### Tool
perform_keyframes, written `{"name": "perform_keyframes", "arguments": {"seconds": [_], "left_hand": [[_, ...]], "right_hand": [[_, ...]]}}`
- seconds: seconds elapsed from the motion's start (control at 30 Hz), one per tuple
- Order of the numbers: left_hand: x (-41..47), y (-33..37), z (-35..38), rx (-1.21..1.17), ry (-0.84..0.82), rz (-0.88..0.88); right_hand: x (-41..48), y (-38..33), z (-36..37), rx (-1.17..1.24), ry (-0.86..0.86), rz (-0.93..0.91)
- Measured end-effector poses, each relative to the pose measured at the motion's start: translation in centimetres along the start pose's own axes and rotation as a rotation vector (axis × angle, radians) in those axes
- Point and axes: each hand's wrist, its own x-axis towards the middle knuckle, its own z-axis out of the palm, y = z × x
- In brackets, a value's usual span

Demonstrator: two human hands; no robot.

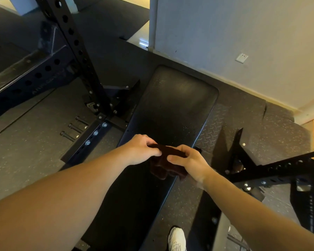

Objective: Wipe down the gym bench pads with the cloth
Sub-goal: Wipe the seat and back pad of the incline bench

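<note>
Head view: a dark cloth [162, 169] is held bunched between the left hand [140, 149] and the right hand [189, 161], over the near half of the black bench pad [172, 105]. The fingers [149, 140] of both hands are curled round the cloth, with the thumbs laid on its upper edge, and its loose part hangs below the hands. Whether the cloth touches the pad cannot be told.

The step in hand is judged to be the gathering or folding of the cloth before a stroke, and no wiping is under way yet. For the next move the cloth would need to be pressed flat on the pad under one hand. It would then be drawn along the length of the pad to the rounded far end, with the edges taken in. A few pale specks are seen near the right edge of the pad, too small to be identified.

No bucket, bottle or other container is seen. A black rack post [74, 42] stands left of the pad, three bolts [74, 127] lie on the rubber floor [25, 151], and a white shoe [177, 240] is seen at the lower edge.
</note>
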Motion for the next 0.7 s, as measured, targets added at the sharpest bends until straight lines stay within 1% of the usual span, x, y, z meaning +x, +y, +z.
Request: {"name": "perform_keyframes", "arguments": {"seconds": [0.1, 0.17, 0.27, 0.33, 0.4, 0.5, 0.53, 0.57, 0.67, 0.7], "left_hand": [[1.2, 1.6, 1.2, 0.0, 0.07, 0.063], [2.2, 2.6, 1.9, 0.039, 0.118, 0.136], [3.8, 3.9, 2.7, 0.062, 0.22, 0.143], [4.6, 4.5, 2.8, 0.06, 0.285, 0.14], [5.1, 4.9, 2.6, 0.102, 0.333, 0.149], [5.3, 5.3, 2.6, 0.251, 0.371, 0.132], [5.4, 5.4, 2.7, 0.306, 0.377, 0.122], [5.6, 5.4, 2.8, 0.357, 0.38, 0.112], [6.1, 5.3, 3.1, 0.456, 0.374, 0.101], [6.2, 5.2, 3.2, 0.474, 0.364, 0.101]], "right_hand": [[-0.1, -0.4, -1.5, 0.237, -0.047, 0.022], [-0.2, -1.2, -2.5, 0.284, -0.011, 0.023], [-0.4, -3.5, -4.1, 0.202, 0.158, -0.026], [-0.6, -5.8, -5.7, 0.12, 0.264, -0.124], [-0.4, -7.9, -7.1, -0.064, 0.365, -0.299], [1.7, -9.1, -8.5, -0.439, 0.553, -0.633], [2.9, -9.0, -8.8, -0.548, 0.56, -0.706], [4.4, -8.6, -9.2, -0.688, 0.532, -0.747], [8.5, -6.5, -10.8, -1.294, 0.418, -0.74], [9.3, -5.7, -11.4, -1.431, 0.4, -0.752]]}}
